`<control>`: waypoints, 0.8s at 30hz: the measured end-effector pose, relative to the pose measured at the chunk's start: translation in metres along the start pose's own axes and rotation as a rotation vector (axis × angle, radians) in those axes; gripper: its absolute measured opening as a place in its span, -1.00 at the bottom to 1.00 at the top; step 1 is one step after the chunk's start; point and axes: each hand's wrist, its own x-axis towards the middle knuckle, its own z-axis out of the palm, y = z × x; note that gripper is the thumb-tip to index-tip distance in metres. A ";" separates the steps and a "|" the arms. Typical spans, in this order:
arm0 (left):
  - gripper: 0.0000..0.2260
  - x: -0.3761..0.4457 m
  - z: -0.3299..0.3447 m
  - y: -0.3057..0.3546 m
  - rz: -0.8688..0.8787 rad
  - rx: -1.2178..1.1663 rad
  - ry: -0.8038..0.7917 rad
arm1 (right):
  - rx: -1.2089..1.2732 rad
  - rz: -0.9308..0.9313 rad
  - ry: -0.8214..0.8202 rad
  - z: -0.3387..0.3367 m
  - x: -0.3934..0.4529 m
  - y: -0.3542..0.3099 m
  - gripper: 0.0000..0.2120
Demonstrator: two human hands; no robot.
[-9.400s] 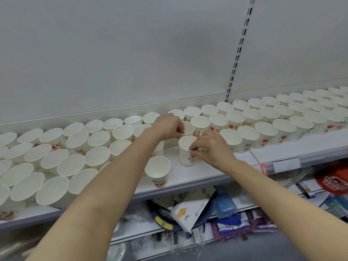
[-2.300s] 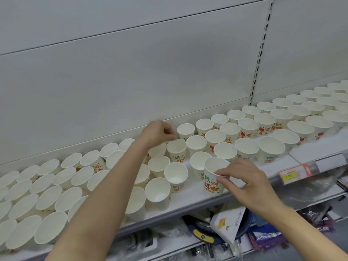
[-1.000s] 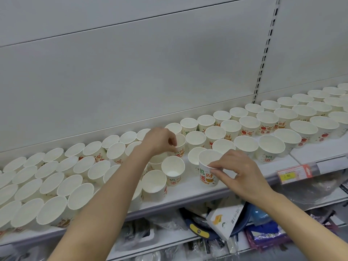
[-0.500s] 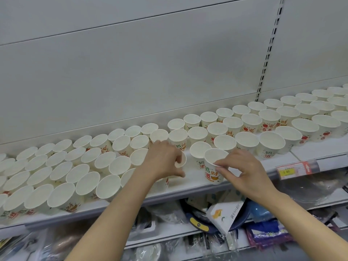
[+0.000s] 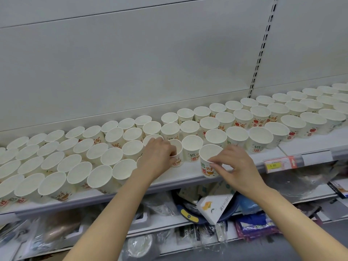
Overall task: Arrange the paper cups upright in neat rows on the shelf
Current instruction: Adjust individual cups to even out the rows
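Several white paper cups with red and green print stand upright in rows along the white shelf [image 5: 190,171]. My left hand [image 5: 158,157] grips the rim of one cup [image 5: 177,154] in the front middle, with fingers inside its mouth. My right hand [image 5: 235,166] pinches the near rim of another cup [image 5: 207,162], which stands at the shelf's front edge. A third cup [image 5: 192,149] stands between the two held ones, slightly further back.
The grey back panel [image 5: 131,63] rises behind the cups. A yellow price tag [image 5: 273,165] sits on the shelf's front rail at the right. The lower shelf holds wrapped goods and a white box [image 5: 216,206].
My left hand has slid right and taken hold of a front-row cup. The right hand stays on its cup at the shelf edge. The view has shifted a little.
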 end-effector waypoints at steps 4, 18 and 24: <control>-0.75 -0.006 -0.002 0.002 -0.069 -0.189 0.114 | 0.020 0.030 -0.001 -0.005 -0.002 0.000 -0.81; -0.18 -0.020 0.005 0.110 -0.064 -0.999 0.122 | 0.208 0.122 0.102 -0.020 -0.003 -0.020 -0.82; -0.20 0.005 -0.002 0.132 -0.008 -1.029 0.084 | 0.380 0.595 0.115 -0.037 -0.013 -0.020 -0.26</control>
